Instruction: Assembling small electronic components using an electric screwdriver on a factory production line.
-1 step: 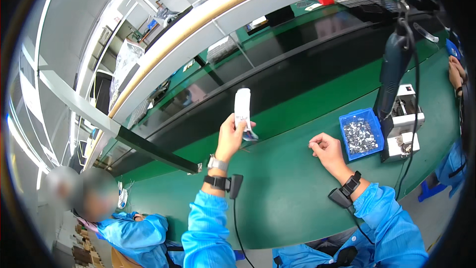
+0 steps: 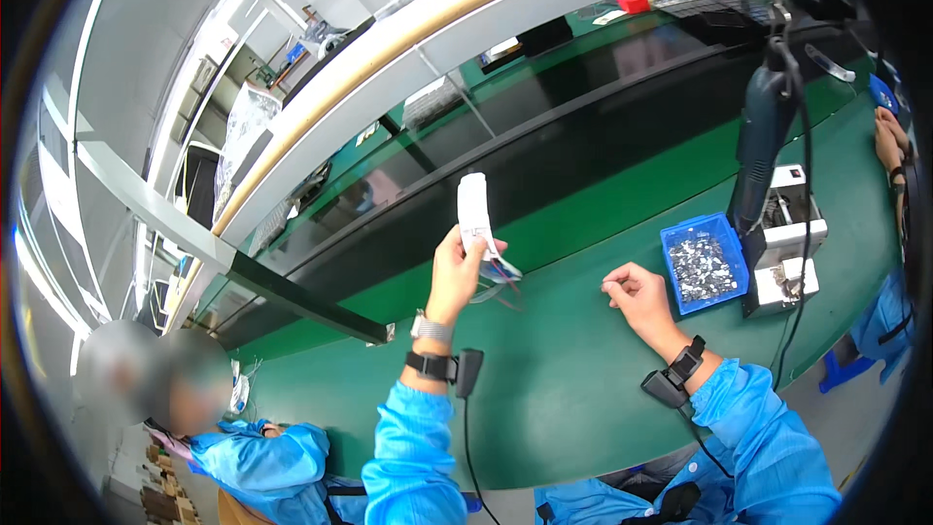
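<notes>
My left hand [image 2: 455,277] is closed round the lower end of a long white plastic casing [image 2: 473,206], held upright above the green bench [image 2: 554,379]. Thin wires [image 2: 501,272], some of them dark or reddish, hang from the casing beside my fingers. Over the bench to the right, my right hand [image 2: 637,294] has its fingers curled into a pinch. Whatever lies between those fingertips, if anything, is too small or hidden to make out. Just right of that hand stands a blue bin [image 2: 667,272] full of small metal parts [image 2: 702,265].
A dark electric screwdriver [image 2: 763,131] hangs beside the bin, next to a white and grey screw-feeder-like machine [image 2: 795,224]. A dark conveyor-like strip [image 2: 573,151] runs behind the bench. At lower left sits a co-worker in blue [image 2: 262,462]; another person's hands [image 2: 889,141] show at far right.
My left hand has shifted slightly right with the casing. The wires below it have swung out to the right and show more. My right hand stays almost still, fingers still curled.
</notes>
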Demonstrator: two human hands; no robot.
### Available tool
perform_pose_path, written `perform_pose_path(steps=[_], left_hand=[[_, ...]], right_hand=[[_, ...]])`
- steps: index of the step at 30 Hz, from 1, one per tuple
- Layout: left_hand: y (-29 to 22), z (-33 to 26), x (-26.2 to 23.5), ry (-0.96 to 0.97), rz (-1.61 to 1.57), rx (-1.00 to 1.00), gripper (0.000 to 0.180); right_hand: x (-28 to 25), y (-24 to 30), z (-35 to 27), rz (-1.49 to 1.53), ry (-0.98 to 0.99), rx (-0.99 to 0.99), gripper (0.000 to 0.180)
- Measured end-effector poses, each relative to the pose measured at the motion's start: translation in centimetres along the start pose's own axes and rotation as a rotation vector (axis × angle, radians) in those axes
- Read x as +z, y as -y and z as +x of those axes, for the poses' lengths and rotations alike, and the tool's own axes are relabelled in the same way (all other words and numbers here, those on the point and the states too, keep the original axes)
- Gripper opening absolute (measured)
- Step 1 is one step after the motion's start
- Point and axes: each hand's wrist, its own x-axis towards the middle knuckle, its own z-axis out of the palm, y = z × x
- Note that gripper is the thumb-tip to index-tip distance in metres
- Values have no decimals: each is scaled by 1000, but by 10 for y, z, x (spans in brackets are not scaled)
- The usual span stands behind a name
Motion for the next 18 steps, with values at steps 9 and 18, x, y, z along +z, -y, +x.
perform_pose_path(steps=[9, 18], left_hand=[[-65, -67, 129, 5, -484, -55, 21], [-64, -90, 181, 68, -519, -9, 14]], right_hand=[[-35, 92, -34, 82, -200, -389, 7], [-52, 117, -39, -383, -151, -789, 15]])
